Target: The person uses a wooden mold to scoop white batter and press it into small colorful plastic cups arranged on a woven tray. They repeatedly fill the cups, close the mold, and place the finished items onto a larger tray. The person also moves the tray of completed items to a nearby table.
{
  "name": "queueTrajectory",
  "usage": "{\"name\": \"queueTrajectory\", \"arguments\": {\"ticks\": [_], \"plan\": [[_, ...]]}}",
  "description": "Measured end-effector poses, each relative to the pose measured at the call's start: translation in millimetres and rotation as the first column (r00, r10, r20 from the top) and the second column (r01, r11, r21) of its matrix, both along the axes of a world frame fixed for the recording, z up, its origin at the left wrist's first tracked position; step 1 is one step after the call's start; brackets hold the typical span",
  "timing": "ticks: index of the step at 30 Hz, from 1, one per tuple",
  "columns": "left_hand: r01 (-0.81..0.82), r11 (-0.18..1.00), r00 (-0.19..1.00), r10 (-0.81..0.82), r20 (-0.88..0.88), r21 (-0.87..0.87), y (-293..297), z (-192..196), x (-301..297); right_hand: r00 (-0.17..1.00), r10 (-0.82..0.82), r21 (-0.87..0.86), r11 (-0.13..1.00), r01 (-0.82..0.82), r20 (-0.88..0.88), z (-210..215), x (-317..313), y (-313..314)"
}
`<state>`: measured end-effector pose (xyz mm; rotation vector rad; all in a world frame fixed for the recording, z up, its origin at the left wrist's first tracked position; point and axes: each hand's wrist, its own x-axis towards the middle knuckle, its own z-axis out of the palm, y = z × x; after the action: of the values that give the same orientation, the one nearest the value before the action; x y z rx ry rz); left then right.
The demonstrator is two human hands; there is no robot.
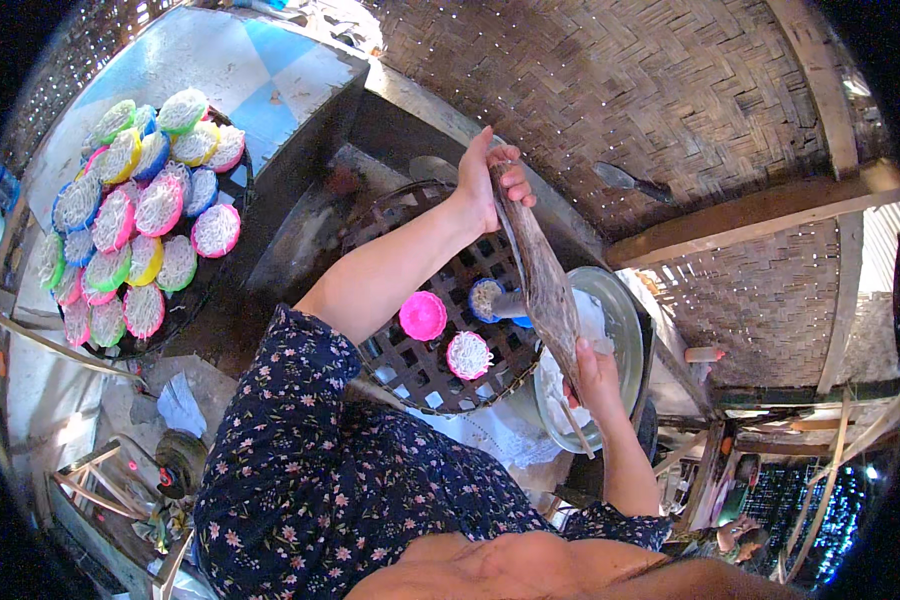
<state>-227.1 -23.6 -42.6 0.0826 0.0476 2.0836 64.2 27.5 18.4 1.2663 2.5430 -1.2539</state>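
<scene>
1. Closest in, we have the person's dark flowered garment (370, 490), filling the lower middle, a forearm reaching out on each side.
2. Here are the hands! The left hand (488, 187) is up high, its fingers curled around the upper end of a long wooden bar (536, 275); the right hand (598, 378) is closed on the lower end, thumb on top, the other fingers mostly hidden.
3. The bar runs at a slant between them, held above the right part of a dark lattice basket (450, 262).
4. A grey cylinder (511, 304) juts out at the bar's left side, right by a blue cup (486, 299) with pale strands in it; touching or apart, I cannot tell.
5. On the lattice too: a bare pink cup (422, 316), and near it a pink-rimmed cup (469, 356) loaded with white strands.
6. Over to the right, a wide basin (626, 325) with white material (591, 316) inside, and a thin stick (577, 430) poking out below the right hand.
7. Far left, what a crowd! Strand-filled cups (135, 208) in pink, green, blue and yellow pile on a dark tray (182, 318), set on the blue-and-white desk (200, 60).
8. At the back, a woven wall (570, 80) with a spoon-like utensil (620, 177) against it.
</scene>
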Motion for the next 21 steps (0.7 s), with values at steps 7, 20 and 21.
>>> {"name": "queueTrajectory", "arguments": {"ticks": [7,20,21], "plan": [[0.088,0.992,0.987,-0.075,-0.141,0.086,-8,3,-5,0.990,-0.138,-0.342,0.933,0.117,-0.039,14,14,1],[-0.726,0.678,-0.444,-0.335,-0.831,0.115,-39,79,115,0.889,-0.141,-0.244,0.969,0.033,-0.436,25,19,-38],[-0.705,0.658,-0.537,-0.253,-0.805,0.264,-43,86,117,0.897,-0.059,-0.087,0.996,0.023,-0.437,27,20,-33]]}}
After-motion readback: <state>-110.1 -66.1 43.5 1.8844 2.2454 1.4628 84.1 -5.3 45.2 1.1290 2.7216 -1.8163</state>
